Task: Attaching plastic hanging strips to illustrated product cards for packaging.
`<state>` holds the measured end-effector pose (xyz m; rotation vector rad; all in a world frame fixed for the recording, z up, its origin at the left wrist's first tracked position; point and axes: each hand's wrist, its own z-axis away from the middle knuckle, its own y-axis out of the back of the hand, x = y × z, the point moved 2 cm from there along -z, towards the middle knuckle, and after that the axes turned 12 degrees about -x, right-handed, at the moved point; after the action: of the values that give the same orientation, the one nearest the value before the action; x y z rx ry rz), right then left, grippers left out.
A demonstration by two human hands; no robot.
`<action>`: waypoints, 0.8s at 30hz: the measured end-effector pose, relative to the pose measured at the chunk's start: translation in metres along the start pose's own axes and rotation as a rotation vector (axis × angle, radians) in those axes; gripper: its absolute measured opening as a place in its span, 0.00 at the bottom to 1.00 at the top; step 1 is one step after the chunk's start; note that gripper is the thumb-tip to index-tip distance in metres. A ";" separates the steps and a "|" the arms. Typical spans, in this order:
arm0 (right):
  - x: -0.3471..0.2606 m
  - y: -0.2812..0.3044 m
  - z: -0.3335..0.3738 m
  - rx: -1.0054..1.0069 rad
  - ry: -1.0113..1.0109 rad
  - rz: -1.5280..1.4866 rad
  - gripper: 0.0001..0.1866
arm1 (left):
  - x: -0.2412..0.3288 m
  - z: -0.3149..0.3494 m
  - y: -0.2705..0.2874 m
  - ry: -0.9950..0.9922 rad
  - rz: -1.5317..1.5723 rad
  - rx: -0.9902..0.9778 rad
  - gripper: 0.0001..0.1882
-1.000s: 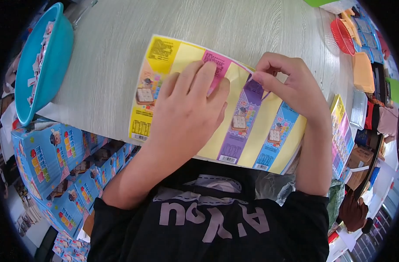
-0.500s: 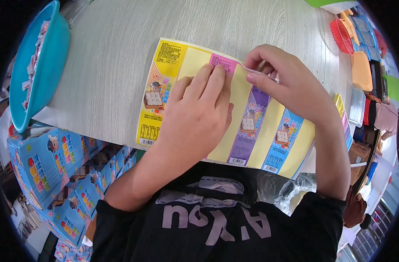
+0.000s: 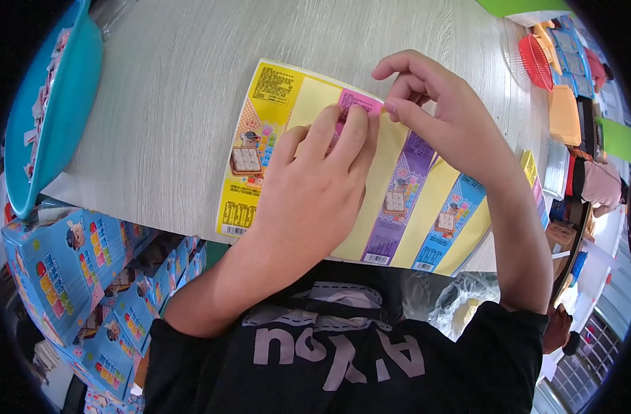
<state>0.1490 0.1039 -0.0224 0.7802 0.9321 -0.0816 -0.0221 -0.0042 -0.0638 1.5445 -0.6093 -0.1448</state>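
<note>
A yellow sheet of stickers [image 3: 315, 103] lies on the table in front of me, with yellow, pink, purple and blue printed strips. My left hand [image 3: 319, 186] rests flat across its middle, fingers stretched over the pink strip [image 3: 360, 102] and hiding most of it. At the sheet's far edge, just right of the pink strip's top corner, is my right hand [image 3: 440, 103]. Its index finger is raised away from the thumb, and nothing shows between them. The purple strip [image 3: 393, 207] and blue strip [image 3: 443, 222] run below the right hand; the yellow strip [image 3: 250, 152] is at left.
A turquoise basin [image 3: 67, 110] holding small wrapped pieces stands on the left. Below it are stacked blue printed boxes [image 3: 60, 276]. A red basket [image 3: 535, 62] and an orange tray [image 3: 564, 114] are at the right. Clear plastic [image 3: 460, 300] hangs below the table's near edge.
My right hand has let go of the sheet's lifted far edge, and its index finger has moved up and away from the thumb. My left hand has shifted slightly right.
</note>
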 end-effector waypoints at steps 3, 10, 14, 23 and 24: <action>0.001 -0.001 0.002 0.019 0.041 -0.049 0.15 | 0.001 0.000 0.001 0.032 0.005 -0.037 0.31; 0.003 -0.004 0.005 0.035 0.084 -0.009 0.13 | 0.002 -0.001 0.001 0.053 0.007 -0.057 0.34; 0.007 -0.005 0.006 0.043 0.095 -0.020 0.13 | 0.002 -0.001 -0.001 0.059 0.039 -0.051 0.35; 0.010 -0.006 0.005 0.032 0.079 -0.046 0.12 | 0.001 -0.004 0.002 0.053 -0.004 -0.032 0.35; 0.009 -0.005 0.005 0.031 0.084 -0.045 0.12 | 0.001 -0.004 0.002 0.057 -0.005 -0.029 0.35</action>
<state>0.1561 0.0993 -0.0304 0.7961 1.0307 -0.1036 -0.0205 -0.0010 -0.0612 1.5172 -0.5567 -0.1126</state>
